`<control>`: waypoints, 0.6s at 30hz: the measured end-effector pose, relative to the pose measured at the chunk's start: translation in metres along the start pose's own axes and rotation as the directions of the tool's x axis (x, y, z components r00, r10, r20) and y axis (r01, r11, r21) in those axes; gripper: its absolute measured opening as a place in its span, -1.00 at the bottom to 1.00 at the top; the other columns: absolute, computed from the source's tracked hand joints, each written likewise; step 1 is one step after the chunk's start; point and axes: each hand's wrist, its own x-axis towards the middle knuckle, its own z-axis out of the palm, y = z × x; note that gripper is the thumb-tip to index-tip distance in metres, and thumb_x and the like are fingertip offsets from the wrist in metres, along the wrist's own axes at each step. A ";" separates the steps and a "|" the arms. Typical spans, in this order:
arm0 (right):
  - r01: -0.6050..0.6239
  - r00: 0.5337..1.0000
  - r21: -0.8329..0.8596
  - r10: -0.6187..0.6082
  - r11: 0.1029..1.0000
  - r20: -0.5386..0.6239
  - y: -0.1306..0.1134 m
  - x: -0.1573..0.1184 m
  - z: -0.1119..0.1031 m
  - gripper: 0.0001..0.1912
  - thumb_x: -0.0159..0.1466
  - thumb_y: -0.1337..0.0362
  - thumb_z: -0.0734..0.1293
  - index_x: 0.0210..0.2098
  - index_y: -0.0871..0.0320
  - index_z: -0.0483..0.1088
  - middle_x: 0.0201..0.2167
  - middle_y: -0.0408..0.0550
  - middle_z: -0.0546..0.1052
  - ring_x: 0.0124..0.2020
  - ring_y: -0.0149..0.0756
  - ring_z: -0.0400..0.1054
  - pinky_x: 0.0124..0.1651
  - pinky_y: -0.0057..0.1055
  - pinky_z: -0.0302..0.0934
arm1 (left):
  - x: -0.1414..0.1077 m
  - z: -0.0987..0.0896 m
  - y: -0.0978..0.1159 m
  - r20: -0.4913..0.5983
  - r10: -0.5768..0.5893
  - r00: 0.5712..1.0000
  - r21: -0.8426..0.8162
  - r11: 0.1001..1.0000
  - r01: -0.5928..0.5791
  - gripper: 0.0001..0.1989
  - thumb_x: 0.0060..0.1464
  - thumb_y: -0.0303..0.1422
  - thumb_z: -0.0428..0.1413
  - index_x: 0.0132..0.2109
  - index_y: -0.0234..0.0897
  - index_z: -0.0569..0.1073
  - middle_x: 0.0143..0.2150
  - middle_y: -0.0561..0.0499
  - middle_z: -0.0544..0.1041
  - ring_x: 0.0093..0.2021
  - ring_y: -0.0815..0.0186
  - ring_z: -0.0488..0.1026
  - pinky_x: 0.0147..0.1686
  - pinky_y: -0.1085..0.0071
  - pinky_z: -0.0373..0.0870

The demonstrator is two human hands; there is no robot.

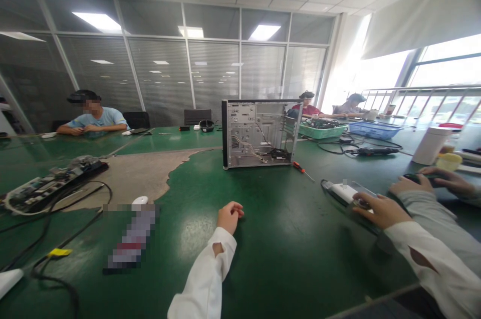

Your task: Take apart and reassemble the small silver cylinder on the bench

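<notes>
My left hand (230,217) rests on the green tabletop (270,249), its fingers loosely curled, with nothing visible in them. Off to the right, my right hand (383,212) has thumb and fingers bent around a small thing that is partly hidden and too blurred to name. Just beyond those fingers lies a white device (343,191) with a dark cable at its end. An open computer case (259,133) stands upright ahead of my hands, its metal inside and loose wires showing. Beside its lower right corner is an orange-handled screwdriver (299,168).
Another person's hands (413,184) in grey sleeves work close to my right. A long board with parts (56,184) and black cables lie at left, near a blurred-out object (133,239). Green (323,130) and blue baskets (376,129) and a white bottle (432,145) stand farther right.
</notes>
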 end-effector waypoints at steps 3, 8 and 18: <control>0.110 0.992 0.073 -0.115 0.991 0.054 -0.041 0.005 -0.028 -0.64 0.06 0.08 0.19 -0.22 0.15 0.29 -0.42 0.00 0.47 -0.34 -0.20 0.34 -0.17 -0.25 0.13 | 0.000 0.000 0.001 -0.003 -0.007 1.000 0.001 1.000 0.007 -0.72 -0.26 -0.67 -0.13 -0.44 -0.34 0.40 -0.58 0.08 0.46 -0.55 0.46 0.39 -0.46 0.54 0.33; 0.302 0.924 0.384 -0.367 0.872 0.106 -0.150 0.010 -0.043 -0.72 0.10 0.14 0.17 -0.22 0.11 0.27 -0.36 -0.09 0.46 -0.31 -0.32 0.33 -0.15 -0.35 0.14 | -0.001 0.000 0.005 -0.015 -0.018 1.000 -0.006 1.000 0.018 -0.72 -0.26 -0.66 -0.14 -0.44 -0.34 0.39 -0.58 0.06 0.46 -0.55 0.44 0.40 -0.44 0.51 0.34; 0.309 0.893 0.546 -0.436 0.779 0.116 -0.318 0.049 0.032 -0.50 0.00 0.25 0.28 -0.06 0.17 0.15 -0.30 -0.01 0.45 -0.21 -0.22 0.30 -0.11 -0.32 0.10 | -0.001 -0.009 -0.006 -0.123 0.053 0.991 0.033 0.998 -0.049 -0.54 -0.35 -0.73 -0.12 -0.24 -0.30 0.35 -0.30 -0.02 0.45 -0.24 0.36 0.38 -0.30 0.48 0.29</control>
